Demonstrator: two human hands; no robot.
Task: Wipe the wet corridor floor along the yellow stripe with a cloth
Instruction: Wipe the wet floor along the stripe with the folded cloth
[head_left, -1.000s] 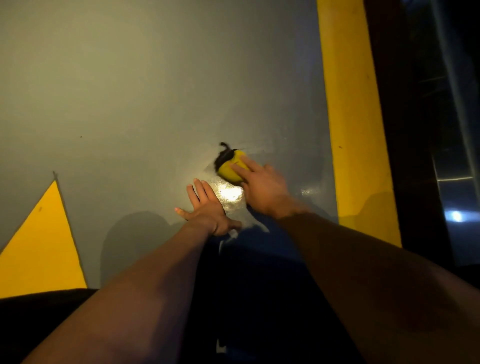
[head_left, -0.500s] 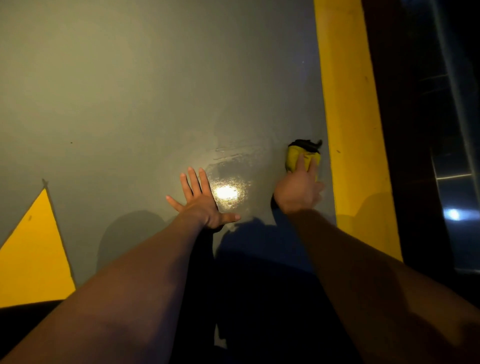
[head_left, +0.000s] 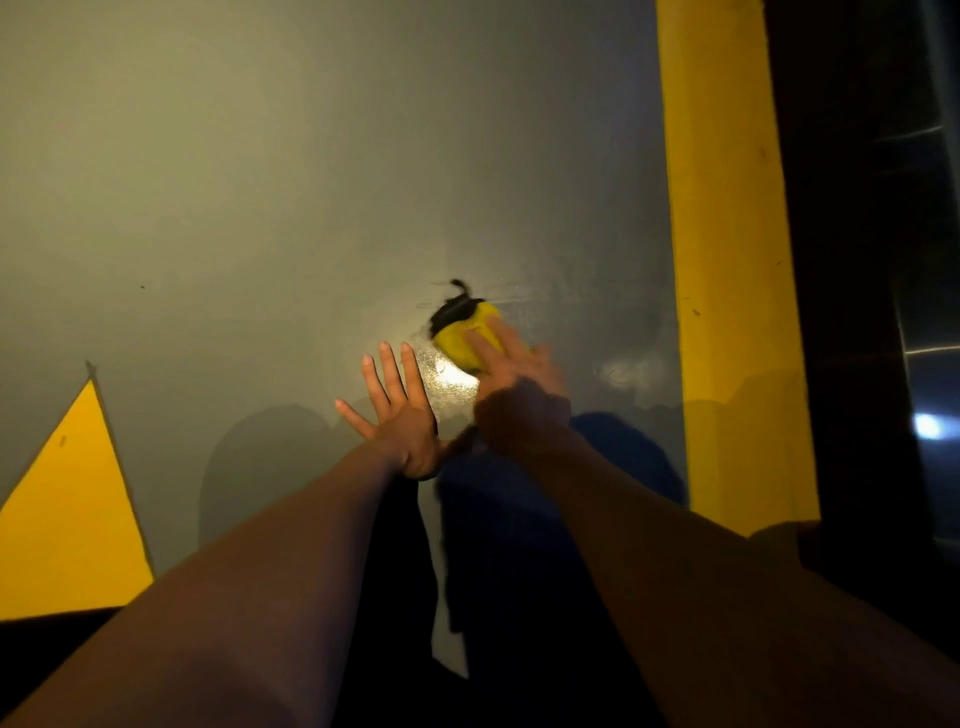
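1. A grey corridor floor (head_left: 249, 197) fills the view, seen from a head camera looking down over two bare forearms.
2. The yellow stripe (head_left: 727, 249) runs along the floor's right side, bordered further right by a dark edge.
3. A yellow triangle marking (head_left: 67, 519) sits well to the left of the stripe, at the lower left of the floor.
4. A wet sheen (head_left: 449, 376) catches a bright reflection on the floor left of the stripe, between the two hands; a second, fainter glint lies just beside the stripe.
5. The right hand (head_left: 514, 374), blurred, presses straight fingers down on top of the cloth, left of the stripe and apart from it.
6. The left hand (head_left: 400, 410) lies flat on the floor with fingers spread, further left of the stripe, holding nothing.
7. The yellow cloth (head_left: 460, 332), with a dark fringe at its far end, lies on the wet floor under the right fingertips, left of the stripe and not touching it.
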